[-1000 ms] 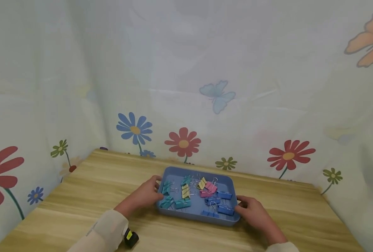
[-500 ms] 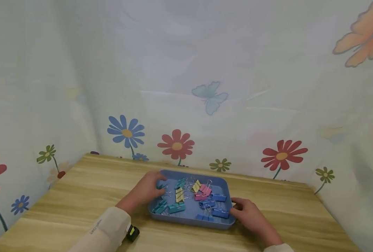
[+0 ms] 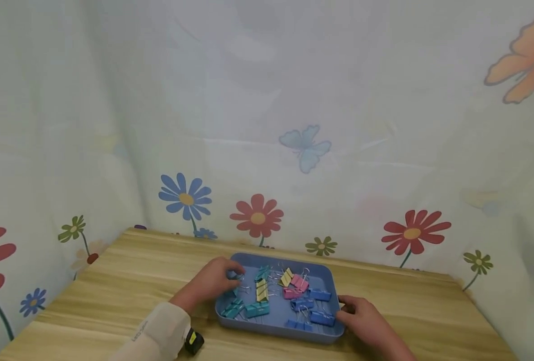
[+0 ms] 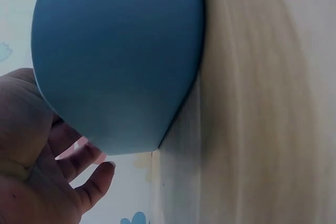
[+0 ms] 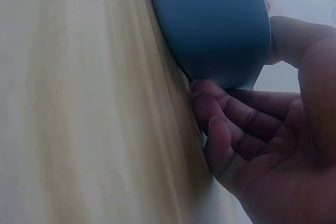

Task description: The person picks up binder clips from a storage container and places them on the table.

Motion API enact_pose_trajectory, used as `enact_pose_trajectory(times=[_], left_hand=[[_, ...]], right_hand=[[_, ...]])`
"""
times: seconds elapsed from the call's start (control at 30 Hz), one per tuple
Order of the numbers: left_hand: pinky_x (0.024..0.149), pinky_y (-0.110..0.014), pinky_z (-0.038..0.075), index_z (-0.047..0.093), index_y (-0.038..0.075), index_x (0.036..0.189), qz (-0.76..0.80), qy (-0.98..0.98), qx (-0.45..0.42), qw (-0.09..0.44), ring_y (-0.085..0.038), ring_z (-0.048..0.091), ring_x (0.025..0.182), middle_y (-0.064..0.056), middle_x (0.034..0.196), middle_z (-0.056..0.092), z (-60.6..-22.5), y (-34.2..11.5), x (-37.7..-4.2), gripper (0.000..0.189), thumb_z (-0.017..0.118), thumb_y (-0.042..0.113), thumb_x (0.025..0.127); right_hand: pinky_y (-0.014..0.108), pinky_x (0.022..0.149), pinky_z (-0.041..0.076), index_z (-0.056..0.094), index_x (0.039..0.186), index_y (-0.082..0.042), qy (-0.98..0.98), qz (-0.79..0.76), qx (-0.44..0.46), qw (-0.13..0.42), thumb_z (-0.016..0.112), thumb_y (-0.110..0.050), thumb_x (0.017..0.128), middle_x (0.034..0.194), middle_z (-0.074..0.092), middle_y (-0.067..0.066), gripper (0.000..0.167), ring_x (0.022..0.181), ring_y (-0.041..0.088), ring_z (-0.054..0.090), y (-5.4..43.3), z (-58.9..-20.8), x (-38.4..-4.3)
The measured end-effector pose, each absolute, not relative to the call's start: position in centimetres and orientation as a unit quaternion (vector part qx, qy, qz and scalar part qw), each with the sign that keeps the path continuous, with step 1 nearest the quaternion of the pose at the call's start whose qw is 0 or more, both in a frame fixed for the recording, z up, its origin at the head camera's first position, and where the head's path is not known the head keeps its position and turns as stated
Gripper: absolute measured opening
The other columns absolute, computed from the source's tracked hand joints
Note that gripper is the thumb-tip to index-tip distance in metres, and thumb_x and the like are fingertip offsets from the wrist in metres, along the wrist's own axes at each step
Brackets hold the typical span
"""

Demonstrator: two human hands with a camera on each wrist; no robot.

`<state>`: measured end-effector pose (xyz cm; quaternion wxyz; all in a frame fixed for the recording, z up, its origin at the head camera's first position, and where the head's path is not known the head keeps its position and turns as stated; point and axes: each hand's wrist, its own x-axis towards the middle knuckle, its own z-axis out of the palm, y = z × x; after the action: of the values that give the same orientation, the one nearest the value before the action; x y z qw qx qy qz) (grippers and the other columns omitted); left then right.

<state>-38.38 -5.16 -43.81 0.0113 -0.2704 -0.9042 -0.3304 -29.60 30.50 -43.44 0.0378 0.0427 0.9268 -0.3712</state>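
A shallow blue tray lies on the wooden table with several binder clips in it. Teal clips are at its left, yellow ones and pink ones in the middle, blue ones at the right. My left hand reaches over the tray's left rim, thumb and forefinger apart above a partly covered teal clip. Its other fingers hang loosely outside the wall. My right hand grips the tray's right end, thumb at the rim and curled fingers low against the outer wall.
The wooden table extends to both sides of the tray. Behind it hangs a pale curtain printed with flowers and butterflies. A small black device with a yellow mark sits at the left sleeve cuff.
My left hand has left the tray's outer left side and moved inward over the rim, above the teal clips. My right hand keeps its hold at the right end. The head view has shifted slightly.
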Motion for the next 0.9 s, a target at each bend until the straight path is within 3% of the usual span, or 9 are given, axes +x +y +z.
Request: enact_pose_trajectory(times=[0.53,0.9], left_hand=[[0.078,-0.035,0.052,0.072,0.009,0.105,-0.330,-0.904,-0.271,0.022,-0.013,0.060,0.086,0.002,0.091,0.068,-43.93,-5.12,-38.15,0.019,0.070,0.012,0.086],[0.086,-0.038,0.049,0.068,0.013,0.103,-0.414,-0.876,-0.250,-0.003,-0.013,0.059,0.092,0.006,0.095,0.066,-43.54,-5.67,-37.98,0.016,0.070,0.019,0.088]], right_hand=[[0.030,0.058,0.046,0.057,0.128,0.007,0.925,-0.376,0.049,0.035,0.063,-0.015,0.080,0.082,0.065,0.004,0.053,0.069,0.016,0.056,30.46,-43.69,-29.58],[0.029,0.058,0.046,0.055,0.130,0.007,0.927,-0.368,0.055,0.041,0.063,-0.016,0.080,0.083,0.066,0.004,0.056,0.070,0.016,0.055,30.50,-43.73,-29.64]])
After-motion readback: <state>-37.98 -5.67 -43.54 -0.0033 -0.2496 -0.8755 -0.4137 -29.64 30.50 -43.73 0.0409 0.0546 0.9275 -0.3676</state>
